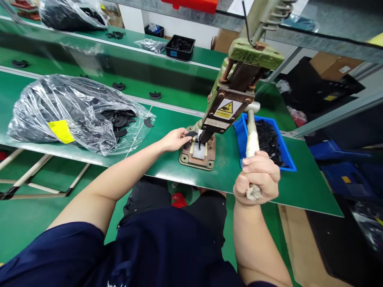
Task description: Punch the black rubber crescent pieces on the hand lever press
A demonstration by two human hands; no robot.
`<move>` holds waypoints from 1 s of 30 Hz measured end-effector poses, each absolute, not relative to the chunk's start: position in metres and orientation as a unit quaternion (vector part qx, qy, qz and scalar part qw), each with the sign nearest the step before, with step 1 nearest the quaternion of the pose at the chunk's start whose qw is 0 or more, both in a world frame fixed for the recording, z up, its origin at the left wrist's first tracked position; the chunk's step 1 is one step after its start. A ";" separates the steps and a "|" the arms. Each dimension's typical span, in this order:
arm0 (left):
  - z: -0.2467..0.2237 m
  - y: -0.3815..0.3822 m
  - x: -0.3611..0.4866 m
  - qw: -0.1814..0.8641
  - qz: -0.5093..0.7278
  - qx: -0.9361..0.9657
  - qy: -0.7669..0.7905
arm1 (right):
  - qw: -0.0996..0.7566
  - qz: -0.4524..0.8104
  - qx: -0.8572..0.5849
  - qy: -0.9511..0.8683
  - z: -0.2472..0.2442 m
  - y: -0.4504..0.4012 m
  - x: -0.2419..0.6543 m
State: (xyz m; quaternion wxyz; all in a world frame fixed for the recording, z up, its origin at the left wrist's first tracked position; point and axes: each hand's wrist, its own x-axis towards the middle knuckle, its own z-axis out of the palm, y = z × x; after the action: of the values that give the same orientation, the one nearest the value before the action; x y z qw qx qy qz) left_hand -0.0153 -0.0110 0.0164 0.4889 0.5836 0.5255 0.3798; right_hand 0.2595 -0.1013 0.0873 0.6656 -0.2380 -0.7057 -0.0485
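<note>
My right hand [257,177] is wrapped round the pale, tape-covered lever [252,137] of a green hand press [229,103]. Left of the press head, my left hand [175,139] pinches a black curved plastic piece [191,134] between thumb and fingers, beside the press base [196,162]. A dark part stands under the press tip on a light metal plate [199,152]; its exact shape is hard to make out. A yellow warning label [226,108] is on the press front.
A clear plastic bag [68,111] of black curved pieces lies open at left. Right of the press, a blue bin [285,149] holds black parts. Several curved pieces lie on the green strip behind, including one piece [154,95]. A black tray [180,48] stands farther back.
</note>
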 end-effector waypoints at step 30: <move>0.014 0.025 -0.007 0.616 0.323 0.526 0.489 | 0.663 -0.052 -0.244 -0.706 0.090 -0.106 0.257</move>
State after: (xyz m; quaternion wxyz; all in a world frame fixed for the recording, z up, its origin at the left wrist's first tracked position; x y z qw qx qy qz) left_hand -0.0070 0.0251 0.0137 0.6159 0.5261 0.4894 0.3230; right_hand 0.2568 -0.1058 0.0899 0.6632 -0.2440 -0.7056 -0.0516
